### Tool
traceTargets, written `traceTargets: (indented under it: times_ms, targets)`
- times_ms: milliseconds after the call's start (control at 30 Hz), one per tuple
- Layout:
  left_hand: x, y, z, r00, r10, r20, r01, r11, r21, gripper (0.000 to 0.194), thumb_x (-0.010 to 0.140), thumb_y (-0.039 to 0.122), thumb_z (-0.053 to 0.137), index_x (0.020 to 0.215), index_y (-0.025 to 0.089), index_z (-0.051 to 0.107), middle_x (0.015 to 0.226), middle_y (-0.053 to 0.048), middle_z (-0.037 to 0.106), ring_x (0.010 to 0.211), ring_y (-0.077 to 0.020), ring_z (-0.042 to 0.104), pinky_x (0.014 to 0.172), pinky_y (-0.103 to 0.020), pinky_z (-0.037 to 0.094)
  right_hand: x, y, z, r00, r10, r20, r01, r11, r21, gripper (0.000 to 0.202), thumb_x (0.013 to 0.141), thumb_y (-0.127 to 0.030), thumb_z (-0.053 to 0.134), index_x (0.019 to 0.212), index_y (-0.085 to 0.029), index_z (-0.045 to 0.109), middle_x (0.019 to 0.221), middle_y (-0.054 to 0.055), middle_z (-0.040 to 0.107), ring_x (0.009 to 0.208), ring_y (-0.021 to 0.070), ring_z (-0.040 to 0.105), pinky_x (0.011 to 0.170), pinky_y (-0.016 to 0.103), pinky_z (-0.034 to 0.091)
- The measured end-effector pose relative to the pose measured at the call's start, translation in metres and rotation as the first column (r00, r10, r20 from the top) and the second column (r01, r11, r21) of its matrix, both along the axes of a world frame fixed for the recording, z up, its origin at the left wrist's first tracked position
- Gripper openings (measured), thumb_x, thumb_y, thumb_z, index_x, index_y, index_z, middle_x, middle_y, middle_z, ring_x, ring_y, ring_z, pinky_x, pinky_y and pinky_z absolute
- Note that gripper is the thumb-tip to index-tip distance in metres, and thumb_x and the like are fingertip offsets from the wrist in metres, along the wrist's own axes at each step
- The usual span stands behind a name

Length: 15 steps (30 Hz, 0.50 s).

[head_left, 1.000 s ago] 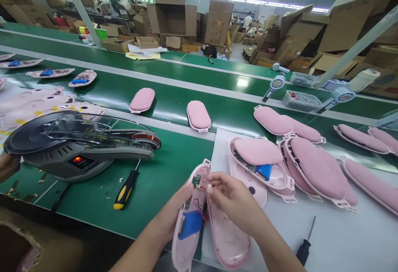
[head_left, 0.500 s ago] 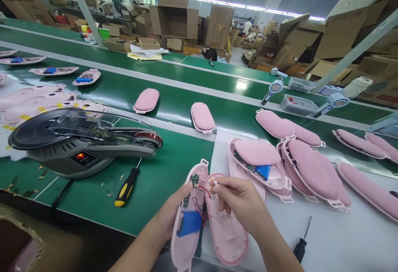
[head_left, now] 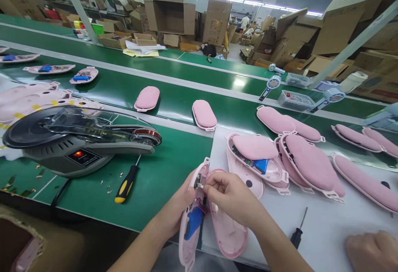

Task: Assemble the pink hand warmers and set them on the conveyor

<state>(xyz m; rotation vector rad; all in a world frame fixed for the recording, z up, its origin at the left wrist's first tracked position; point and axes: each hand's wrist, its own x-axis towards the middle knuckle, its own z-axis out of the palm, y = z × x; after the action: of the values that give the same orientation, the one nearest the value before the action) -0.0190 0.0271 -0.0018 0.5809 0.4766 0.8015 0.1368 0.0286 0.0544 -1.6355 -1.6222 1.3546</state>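
My left hand (head_left: 174,210) grips a pink plastic shell half (head_left: 188,252) by its side, tilted on edge. Inside that shell are a blue battery (head_left: 194,223), thin wires and a small green circuit board (head_left: 197,179). The fingers of my right hand (head_left: 233,199) are pinched on a small white connector (head_left: 201,186) right by the board; whether it is seated in the board I cannot tell. Beneath my right hand lies the matching pink shell half (head_left: 231,241), hollow side up, on the white sheet.
Left of my hands are a yellow-black screwdriver (head_left: 127,185) and a grey tape dispenser (head_left: 90,147). To the right are stacked pink shells (head_left: 312,162), a black screwdriver (head_left: 297,232) and another person's hand (head_left: 371,251). Pink padded cases (head_left: 204,115) lie on the green belt.
My right hand has brought the white connector left, from over the loose shell half to the circuit board. My left hand has tilted its shell half more upright. Another person's hand has appeared at lower right.
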Motion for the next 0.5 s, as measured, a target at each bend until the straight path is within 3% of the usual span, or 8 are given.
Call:
traceTargets:
  times_ms: [133, 333, 433, 500]
  targets:
    - [0.003, 0.000, -0.005, 0.999, -0.025, -0.031, 0.027, 0.999, 0.035, 0.083, 0.071, 0.059, 0.068, 0.142, 0.028, 0.038, 0.134, -0.008, 0.058, 0.124, -0.0307, 0.051, 0.102, -0.037, 0.039, -0.005, 0.000, 0.002, 0.996, 0.015, 0.092, -0.024, 0.995, 0.097, 0.016, 0.069, -0.009, 0.044, 0.059, -0.019, 0.050, 0.053, -0.007, 0.043, 0.052, 0.0090, 0.038, 0.048, 0.021, 0.028]
    - [0.000, -0.002, 0.002, 0.987, 0.013, -0.158, 0.007, 0.993, 0.122, 0.095, 0.066, 0.068, 0.066, 0.144, 0.024, 0.035, 0.140, -0.010, 0.051, 0.132, -0.0334, 0.041, 0.111, -0.040, 0.030, -0.006, -0.003, 0.008, 0.976, -0.002, 0.217, -0.049, 0.972, 0.230, 0.021, 0.065, -0.004, 0.043, 0.053, -0.020, 0.041, 0.046, -0.007, 0.042, 0.050, 0.0099, 0.038, 0.049, 0.022, 0.026]
    - [0.000, -0.003, 0.002, 0.958, 0.072, -0.277, -0.027, 0.987, 0.161, 0.100, 0.061, 0.071, 0.068, 0.143, 0.022, 0.038, 0.140, -0.011, 0.051, 0.128, -0.0360, 0.045, 0.105, -0.040, 0.039, -0.006, -0.001, 0.008, 0.968, 0.002, 0.253, -0.074, 0.959, 0.275, 0.021, 0.065, -0.004, 0.044, 0.053, -0.020, 0.039, 0.048, -0.006, 0.044, 0.051, 0.0099, 0.041, 0.049, 0.022, 0.025]
    - [0.014, 0.001, -0.002, 0.928, 0.095, -0.361, -0.046, 0.989, 0.142, 0.099, 0.060, 0.071, 0.069, 0.141, 0.022, 0.040, 0.136, -0.012, 0.055, 0.119, -0.0376, 0.053, 0.093, -0.041, 0.049, -0.007, 0.000, 0.008, 0.960, 0.003, 0.279, -0.092, 0.948, 0.306, 0.022, 0.066, -0.006, 0.047, 0.052, -0.020, 0.039, 0.049, -0.006, 0.045, 0.051, 0.0095, 0.041, 0.049, 0.021, 0.025]
